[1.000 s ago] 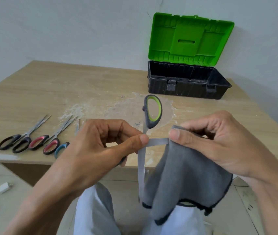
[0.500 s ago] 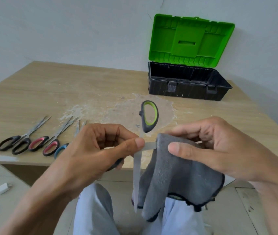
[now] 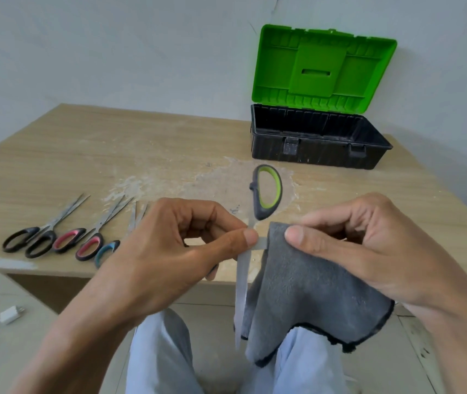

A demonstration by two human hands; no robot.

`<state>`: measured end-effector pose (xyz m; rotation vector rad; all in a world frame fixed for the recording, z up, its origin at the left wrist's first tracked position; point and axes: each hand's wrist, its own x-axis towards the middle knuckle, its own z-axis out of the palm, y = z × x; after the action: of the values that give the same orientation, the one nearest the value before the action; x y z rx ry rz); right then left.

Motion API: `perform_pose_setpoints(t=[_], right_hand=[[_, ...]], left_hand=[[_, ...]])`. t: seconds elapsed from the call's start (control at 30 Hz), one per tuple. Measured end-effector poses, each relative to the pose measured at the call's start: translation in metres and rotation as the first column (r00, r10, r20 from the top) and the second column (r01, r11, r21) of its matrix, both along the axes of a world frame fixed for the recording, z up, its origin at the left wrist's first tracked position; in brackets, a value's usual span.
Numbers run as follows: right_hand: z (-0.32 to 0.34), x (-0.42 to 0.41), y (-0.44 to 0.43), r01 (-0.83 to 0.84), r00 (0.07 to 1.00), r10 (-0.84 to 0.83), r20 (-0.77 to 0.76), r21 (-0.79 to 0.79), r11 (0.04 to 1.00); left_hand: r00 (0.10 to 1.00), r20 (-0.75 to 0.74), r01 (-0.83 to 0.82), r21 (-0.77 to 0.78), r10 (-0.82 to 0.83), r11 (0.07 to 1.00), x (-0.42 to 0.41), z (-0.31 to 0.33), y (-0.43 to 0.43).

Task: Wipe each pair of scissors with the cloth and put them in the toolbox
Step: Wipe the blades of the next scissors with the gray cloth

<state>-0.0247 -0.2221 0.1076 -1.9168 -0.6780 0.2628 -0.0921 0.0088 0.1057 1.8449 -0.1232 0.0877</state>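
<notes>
**Pale wood bench (image 3: 70,155), scuffed white at the middle**

The wood-grain bench stands against a white wall (image 3: 113,52), with a black plastic toolbox (image 3: 320,156) at its far right, green lid (image 3: 323,69) raised. A row of three steel scissors (image 3: 81,243) with black, pink and blue handles lies near the left front edge. Above the front edge, the left hand (image 3: 169,251) pinches opened green-and-grey-handled scissors (image 3: 268,194) at the pivot. The right hand (image 3: 369,251) has its fingers pinching a grey fleece cloth (image 3: 306,294) round one blade.
</notes>
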Motion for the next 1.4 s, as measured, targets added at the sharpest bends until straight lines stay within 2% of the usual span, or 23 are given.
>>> perform_pose_setpoints(t=[0.17,0.3,0.53,0.73,0.9,1.07,1.2,1.4], right_hand=[[0.003,-0.001,-0.006,-0.030,0.999,0.028,-0.033,-0.043,0.999],[0.005,0.002,-0.016,0.075,0.997,-0.074,-0.024,0.036,0.997],[-0.004,-0.005,0.001,0.017,0.992,-0.009,-0.124,0.064,0.998],[0.001,-0.005,-0.006,0.098,0.979,-0.074,-0.191,0.114,0.989],[0.002,-0.008,0.003,0.056,0.988,-0.043,-0.148,0.086,0.995],[0.008,-0.006,-0.005,0.137,0.990,-0.131,-0.059,0.126,0.982],[0.004,-0.009,0.007,0.060,0.998,-0.063,0.032,0.080,0.995],[0.004,-0.002,-0.005,0.115,0.987,-0.090,-0.129,0.195,0.974]], left_hand=[[0.999,-0.040,0.021,-0.013,-0.022,1.000,-0.001,-0.003,0.002],[0.999,-0.025,-0.021,-0.020,0.020,1.000,-0.002,-0.003,0.008],[0.999,0.041,0.021,0.052,-0.023,0.998,-0.001,0.000,-0.003],[0.998,0.061,-0.019,0.025,0.017,1.000,-0.002,0.002,0.005],[0.995,0.097,0.000,0.047,-0.004,0.999,0.000,0.002,-0.004],[0.995,0.093,-0.026,0.007,0.026,1.000,-0.002,0.005,0.003],[0.997,0.076,0.003,0.002,-0.003,1.000,0.001,0.002,-0.003],[1.000,-0.004,-0.024,-0.132,0.024,0.991,-0.001,-0.001,0.011]])
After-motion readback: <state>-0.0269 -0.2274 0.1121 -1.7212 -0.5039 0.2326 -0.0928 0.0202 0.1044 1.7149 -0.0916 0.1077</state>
